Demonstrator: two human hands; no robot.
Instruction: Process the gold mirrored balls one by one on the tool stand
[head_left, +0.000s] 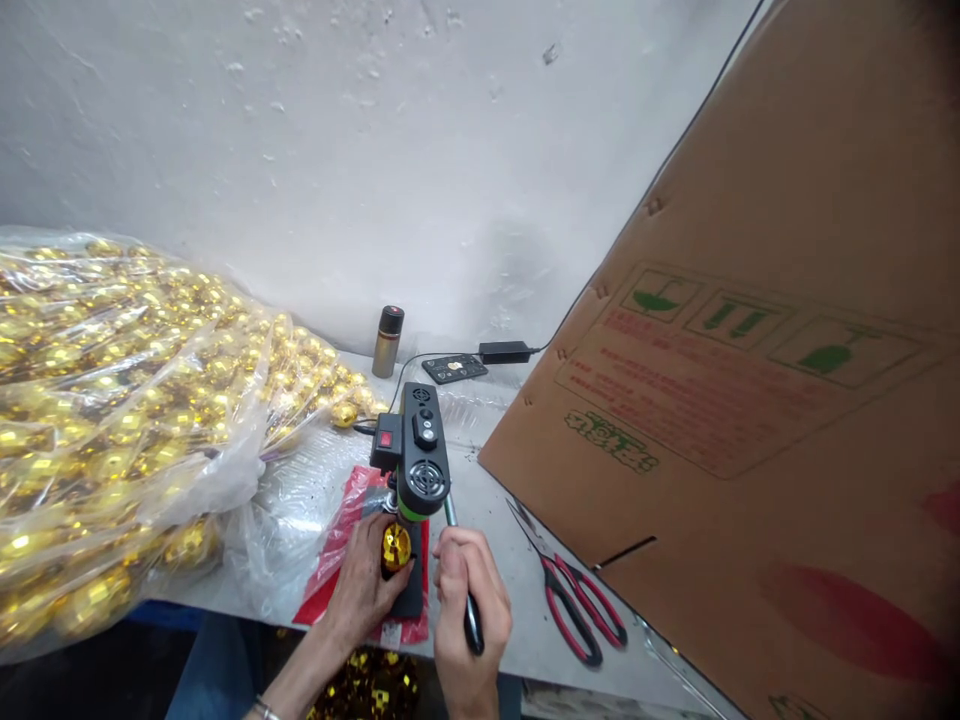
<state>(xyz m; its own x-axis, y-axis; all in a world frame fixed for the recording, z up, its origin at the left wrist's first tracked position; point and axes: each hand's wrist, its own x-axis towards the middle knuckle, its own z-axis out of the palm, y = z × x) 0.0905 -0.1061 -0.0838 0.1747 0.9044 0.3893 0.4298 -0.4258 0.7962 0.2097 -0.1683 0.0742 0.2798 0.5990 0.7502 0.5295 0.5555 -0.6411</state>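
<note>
My left hand (pixel 367 570) is closed around a shiny gold ball (pixel 396 546), with thumb and fingers on its sides. The ball sits under the front end of a small black bench-press-like machine (pixel 424 440), just above its dark base (pixel 407 596). Whether the machine's tip touches the ball is hidden. My right hand (pixel 471 600) wraps around the black-gripped lever (pixel 472 622) at the machine's right side. Beneath the base lies a red plastic sheet or bag (pixel 319 590).
A clear bag of gold balls (pixel 135 430) fills the left side. Red-handled scissors (pixel 574 600) lie on the right, beside a large cardboard box (pixel 712 380). Behind the machine are a bottle (pixel 387 342), a dark flat patterned item (pixel 454 369) and a cabled power adapter (pixel 504 352).
</note>
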